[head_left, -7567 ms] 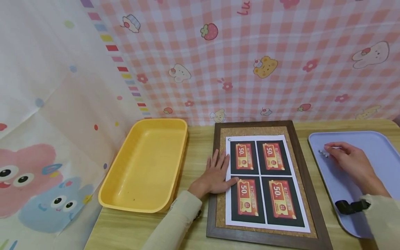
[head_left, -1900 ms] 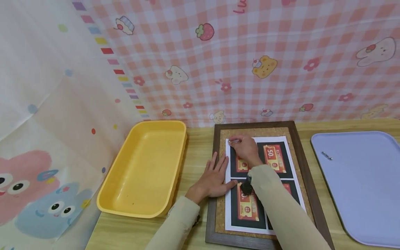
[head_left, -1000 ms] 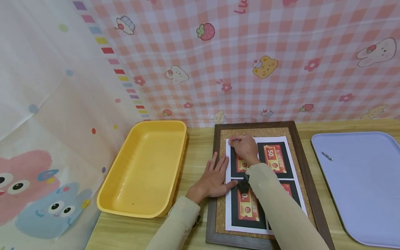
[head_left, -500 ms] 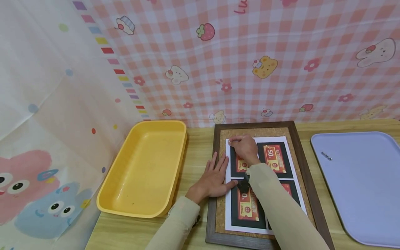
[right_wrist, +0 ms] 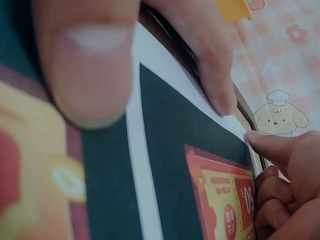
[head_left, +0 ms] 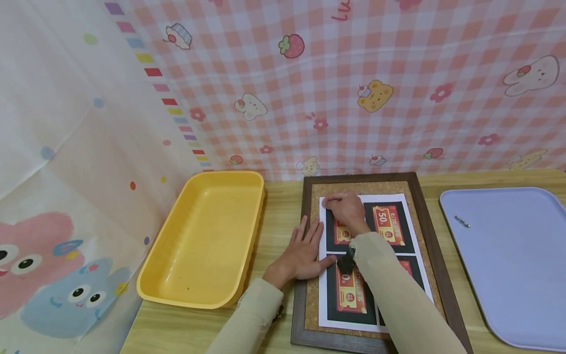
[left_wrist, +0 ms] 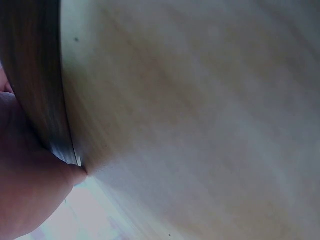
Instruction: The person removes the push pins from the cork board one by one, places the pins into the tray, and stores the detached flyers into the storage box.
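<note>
My left hand lies spread across the left side of the dark-framed cork board, its thumb on a white sheet printed with red and yellow coupons. At the sheet's far left corner, my right hand has thumb and index finger together at a small silver pin, which the fingertips now hide. The right wrist view shows one right fingertip touching that corner, other fingers curled below. In the left wrist view, part of the left hand lies over the dark board frame.
A yellow tray stands left of the board. On the right, a lilac tray holds several small silver pieces in a short row. The wooden table meets a pink checked curtain at the back.
Since the oldest frame, my right hand has moved from the lilac tray to the sheet's far left corner. A silver glint seen there earlier is now covered. The left hand stays put.
</note>
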`<state>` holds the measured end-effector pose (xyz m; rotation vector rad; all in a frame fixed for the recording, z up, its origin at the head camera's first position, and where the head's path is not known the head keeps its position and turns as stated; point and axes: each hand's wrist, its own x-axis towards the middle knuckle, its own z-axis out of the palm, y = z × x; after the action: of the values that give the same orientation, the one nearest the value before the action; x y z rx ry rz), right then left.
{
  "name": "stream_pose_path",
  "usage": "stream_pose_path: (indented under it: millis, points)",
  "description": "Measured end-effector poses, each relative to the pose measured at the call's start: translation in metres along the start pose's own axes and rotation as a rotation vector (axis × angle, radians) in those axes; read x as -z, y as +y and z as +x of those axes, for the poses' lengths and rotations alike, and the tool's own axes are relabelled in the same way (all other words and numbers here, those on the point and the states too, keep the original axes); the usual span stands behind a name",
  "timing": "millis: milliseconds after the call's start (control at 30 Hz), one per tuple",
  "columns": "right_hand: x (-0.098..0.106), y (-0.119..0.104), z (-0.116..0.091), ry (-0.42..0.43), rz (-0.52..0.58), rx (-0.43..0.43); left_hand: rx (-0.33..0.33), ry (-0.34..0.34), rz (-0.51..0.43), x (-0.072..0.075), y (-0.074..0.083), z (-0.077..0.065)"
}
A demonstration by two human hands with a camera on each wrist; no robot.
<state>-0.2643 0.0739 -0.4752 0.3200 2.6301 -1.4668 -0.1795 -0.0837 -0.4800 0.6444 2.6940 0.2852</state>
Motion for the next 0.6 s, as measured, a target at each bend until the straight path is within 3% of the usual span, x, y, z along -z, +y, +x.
stream_pose_path:
  millis: [300,600]
  points:
    - [0.0018,0.0048,-0.002,-0.009,0.027,0.032,0.008,-0.017,-0.009,-0.003,0.0004,0.0013]
    - [0.0042,0.0068,-0.0018,-0.078,0.144,0.061,0.018,-0.043,-0.012,-0.0005,-0.002,0.004]
